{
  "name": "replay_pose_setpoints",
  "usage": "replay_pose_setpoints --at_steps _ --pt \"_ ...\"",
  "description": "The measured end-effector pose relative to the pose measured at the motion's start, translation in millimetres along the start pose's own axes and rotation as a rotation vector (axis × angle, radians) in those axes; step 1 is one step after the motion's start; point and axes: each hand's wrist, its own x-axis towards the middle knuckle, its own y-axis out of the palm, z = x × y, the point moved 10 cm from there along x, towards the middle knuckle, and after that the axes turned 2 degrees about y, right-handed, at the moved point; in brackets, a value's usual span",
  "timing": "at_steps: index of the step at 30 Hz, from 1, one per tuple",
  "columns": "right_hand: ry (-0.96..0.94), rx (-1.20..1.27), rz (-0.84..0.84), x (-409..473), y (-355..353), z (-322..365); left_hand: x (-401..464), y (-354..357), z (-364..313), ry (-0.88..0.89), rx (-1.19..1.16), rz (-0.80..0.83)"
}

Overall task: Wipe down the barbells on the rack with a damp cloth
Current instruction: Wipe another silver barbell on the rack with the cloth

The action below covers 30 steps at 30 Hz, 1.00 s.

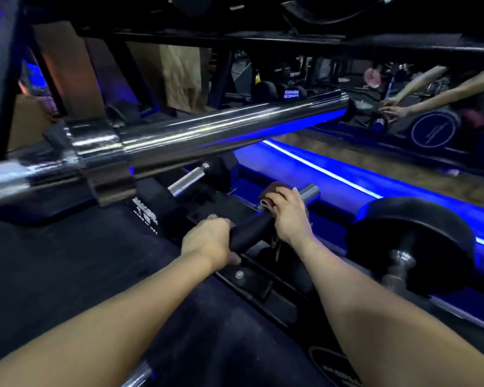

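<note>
While crouching low at the bottom tier of the rack (pixel 252 277), gripping a short bar (pixel 252 229) with both hands. Left hand (pixel 207 241) clenching around the black part of this bar, fingers curled over the top, thumb underneath near the rack rail. Right hand (pixel 289 216) pressing a brown cloth (pixel 271 191) around the bar a little further along, fingers wrapped over cloth and bar together; a loose end of the cloth hanging down below the wrist. Just beyond the right hand, the bare steel end (pixel 310 191) of the bar sticking out, pointing toward the far right edge of the rack.

Lying across the upper tier, running from the left edge toward the upper right, a large chrome barbell sleeve (pixel 221 129) with its thick collar at the left, blurred a little. Below it, near the middle of the rack, another short knurled steel handle (pixel 186 178) with a black end. Standing at the right edge of the rack, a dumbbell with black round heads (pixel 411 241) and a steel handle. Glowing behind the rack, a blue light strip (pixel 333 171) along the floor. Showing in the mirror (pixel 430 107) at the upper right, two arms reaching to a bar. Cannot tell if the cloth is damp.
</note>
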Motion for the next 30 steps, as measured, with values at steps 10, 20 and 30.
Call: replay_pose_setpoints --at_steps 10,20,30 --pt "0.23 -0.038 -0.065 41 -25 -59 13 0 5 -0.074 0.052 -0.029" --pt "0.001 -0.09 0.092 -40 0 42 3 -8 3 -0.088 0.054 -0.003" --pt "0.19 0.098 0.027 30 -2 -38 18 0 11 -0.069 -0.001 0.023"
